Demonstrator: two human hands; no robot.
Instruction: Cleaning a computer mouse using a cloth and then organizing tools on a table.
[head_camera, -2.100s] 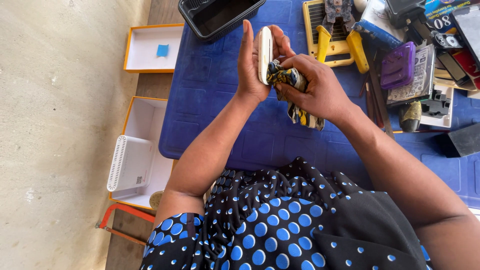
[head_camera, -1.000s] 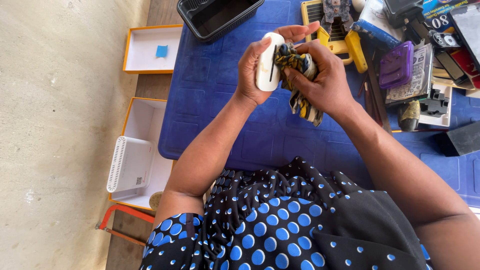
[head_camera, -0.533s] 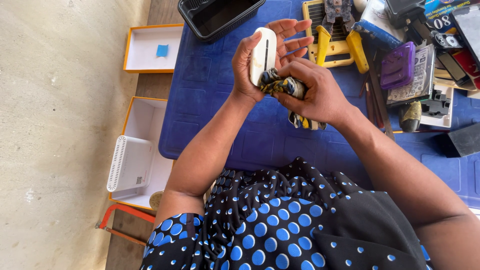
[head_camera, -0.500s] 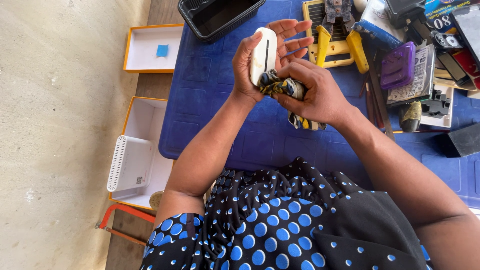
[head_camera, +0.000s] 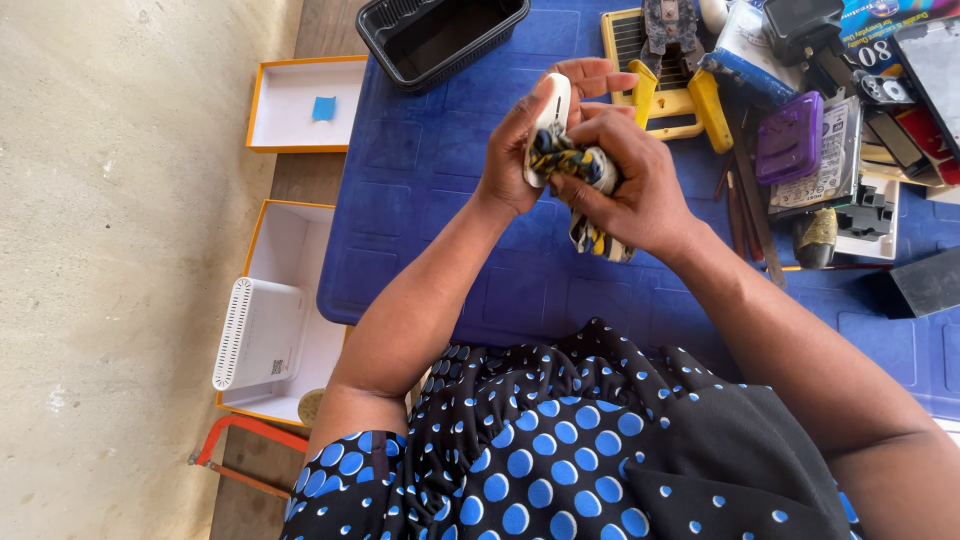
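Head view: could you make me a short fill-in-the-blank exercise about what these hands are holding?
1. The left hand holds a small ____ device.
2. The right hand presses a patterned ____ against it.
3. Both hands are above a ____ table.
4. The black tray is ____.

Missing words: white; cloth; blue; empty

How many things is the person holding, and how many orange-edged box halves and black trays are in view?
Small white device, in the left hand: 1
Patterned cloth, in the right hand: 1
Orange-edged box halves: 2
Black tray: 1
Total: 5
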